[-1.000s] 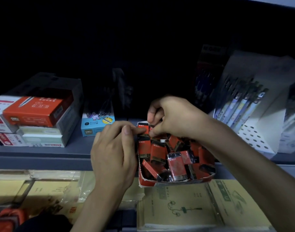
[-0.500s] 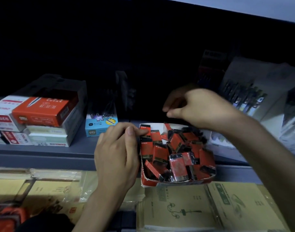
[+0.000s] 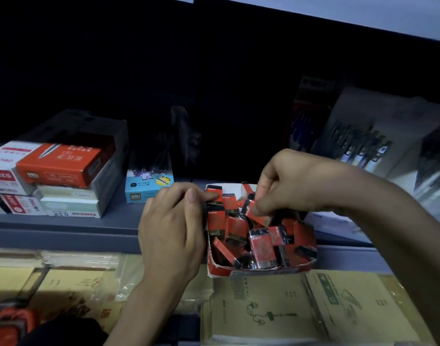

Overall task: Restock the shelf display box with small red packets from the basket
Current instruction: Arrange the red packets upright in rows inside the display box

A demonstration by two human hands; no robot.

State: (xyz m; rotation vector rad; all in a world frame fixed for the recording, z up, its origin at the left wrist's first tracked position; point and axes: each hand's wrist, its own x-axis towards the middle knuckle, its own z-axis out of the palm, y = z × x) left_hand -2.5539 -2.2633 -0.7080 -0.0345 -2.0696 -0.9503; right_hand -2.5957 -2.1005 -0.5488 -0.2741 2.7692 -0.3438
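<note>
A red display box (image 3: 258, 270) sits at the front edge of the grey shelf (image 3: 64, 223), packed with several small red-and-black packets (image 3: 236, 227). My left hand (image 3: 174, 228) presses against the box's left side, and its thumb and fingers pinch a packet (image 3: 214, 193) in the back left corner. Over the back of the box, my right hand (image 3: 293, 181) pinches another red packet (image 3: 257, 212) between thumb and fingers. An orange corner of the basket (image 3: 6, 323) shows at the bottom left.
Stacked pen boxes, one orange (image 3: 61, 163), stand on the shelf at left, next to a small blue box (image 3: 149, 187). A white pen display (image 3: 373, 148) stands at right. Brown paper notebooks (image 3: 288, 308) lie on the lower level in front.
My right hand, which had lifted up and right above the box, has come back down to the packets and pinches one. My left hand has kept its place at the box's left corner.
</note>
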